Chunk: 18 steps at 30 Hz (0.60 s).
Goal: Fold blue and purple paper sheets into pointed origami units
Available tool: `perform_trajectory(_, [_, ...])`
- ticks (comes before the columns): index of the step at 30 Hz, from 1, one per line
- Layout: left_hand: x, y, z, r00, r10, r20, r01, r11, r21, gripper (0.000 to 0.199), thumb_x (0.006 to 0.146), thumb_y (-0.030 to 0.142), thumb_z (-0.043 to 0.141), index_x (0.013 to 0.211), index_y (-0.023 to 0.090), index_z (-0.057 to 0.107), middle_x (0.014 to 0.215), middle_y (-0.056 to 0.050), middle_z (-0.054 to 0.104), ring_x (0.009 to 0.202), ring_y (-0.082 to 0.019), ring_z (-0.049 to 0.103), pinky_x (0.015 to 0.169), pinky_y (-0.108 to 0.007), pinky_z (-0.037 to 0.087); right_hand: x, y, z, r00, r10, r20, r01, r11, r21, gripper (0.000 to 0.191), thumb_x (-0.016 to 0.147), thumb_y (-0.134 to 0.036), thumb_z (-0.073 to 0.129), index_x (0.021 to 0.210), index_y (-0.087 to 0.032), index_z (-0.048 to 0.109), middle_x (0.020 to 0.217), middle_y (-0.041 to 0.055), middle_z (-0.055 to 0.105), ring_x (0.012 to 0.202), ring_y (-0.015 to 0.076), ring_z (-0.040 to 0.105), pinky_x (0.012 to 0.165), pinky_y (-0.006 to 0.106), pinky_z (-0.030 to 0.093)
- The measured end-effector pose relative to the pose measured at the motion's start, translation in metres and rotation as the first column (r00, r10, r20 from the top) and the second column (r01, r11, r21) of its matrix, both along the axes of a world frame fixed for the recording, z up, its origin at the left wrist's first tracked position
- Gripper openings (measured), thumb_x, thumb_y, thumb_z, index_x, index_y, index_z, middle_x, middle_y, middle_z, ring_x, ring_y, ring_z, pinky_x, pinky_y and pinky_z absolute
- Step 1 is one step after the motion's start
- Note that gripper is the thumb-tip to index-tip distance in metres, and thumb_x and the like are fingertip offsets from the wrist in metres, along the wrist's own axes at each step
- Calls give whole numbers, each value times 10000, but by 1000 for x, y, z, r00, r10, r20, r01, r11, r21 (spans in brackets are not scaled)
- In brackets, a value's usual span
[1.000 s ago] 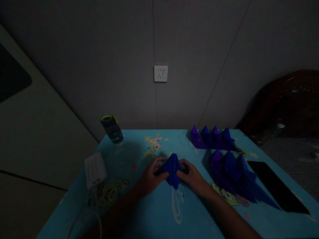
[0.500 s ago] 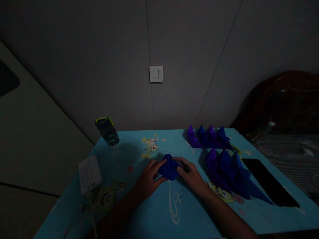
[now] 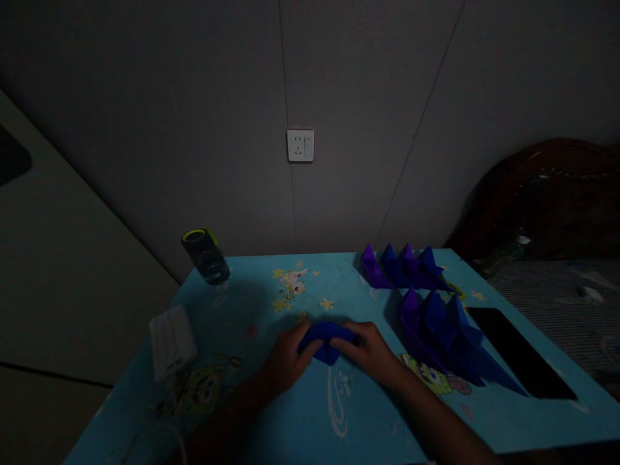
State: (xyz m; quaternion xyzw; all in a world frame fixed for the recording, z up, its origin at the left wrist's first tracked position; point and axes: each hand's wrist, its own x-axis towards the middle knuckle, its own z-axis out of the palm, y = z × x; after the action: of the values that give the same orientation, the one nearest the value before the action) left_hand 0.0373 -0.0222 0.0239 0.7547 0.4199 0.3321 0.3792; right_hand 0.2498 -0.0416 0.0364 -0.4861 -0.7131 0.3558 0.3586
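Observation:
A folded piece of dark blue paper (image 3: 327,352) is held between both hands over the middle of the table. My left hand (image 3: 289,355) grips its left side, with the thumb lying on top. On the other side my right hand (image 3: 365,347) pinches the right part, its thumb pressing near the paper's centre. The fingers beneath the paper are mostly hidden. To the right of my right hand stands a row of blue and purple folded paper boats (image 3: 440,329), and behind it another row of paper boats (image 3: 402,268).
A dark bottle with a yellow-green rim (image 3: 206,258) stands at the back left. Near the left edge lies a white power bank (image 3: 173,342) with a cable. A black phone or tablet (image 3: 520,352) lies at the right. The blue patterned table (image 3: 368,420) meets a wall with a socket (image 3: 301,145).
Both hands have come slightly nearer to me. The blue paper has been turned and spread wider, and both thumbs now lie across it.

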Motion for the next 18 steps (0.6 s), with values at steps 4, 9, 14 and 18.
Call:
perform_trajectory(4, [3,-4,-2,991,32,132,2,967,-254,307,860,434,574,1003,162,581,585,48,533,419,-101,549,396,-193,441,-3,-4,1,999,33,-20,-34,999,-24,394,895,-472,574,657,-158,592,550,-47,459,509,88,415,496,218,310])
perform_trajectory(9, [2,-4,1,974,-36,223,122,914,-386,338,813,434,641,991,154,577,521,83,493,359,-67,482,338,-149,364,-8,-7,5,975,91,-204,-120,984,-130,380,898,-483,566,697,-161,570,591,-48,439,542,86,397,505,208,328])
perform_trajectory(14, [-1,-4,7,975,-91,203,170,893,-416,319,845,429,593,1001,150,600,522,71,506,359,-64,478,326,-139,359,-7,-10,3,957,137,-254,-202,946,-252,381,893,-533,549,757,-178,568,567,-51,459,463,82,424,435,196,332])
perform_trajectory(18, [-1,-5,8,973,-165,159,215,898,-384,275,834,413,599,924,153,608,580,56,527,365,-51,473,321,-134,363,-6,-11,1,947,236,-218,-294,911,-290,418,907,-559,506,746,-177,558,528,-44,496,418,88,475,401,186,364])
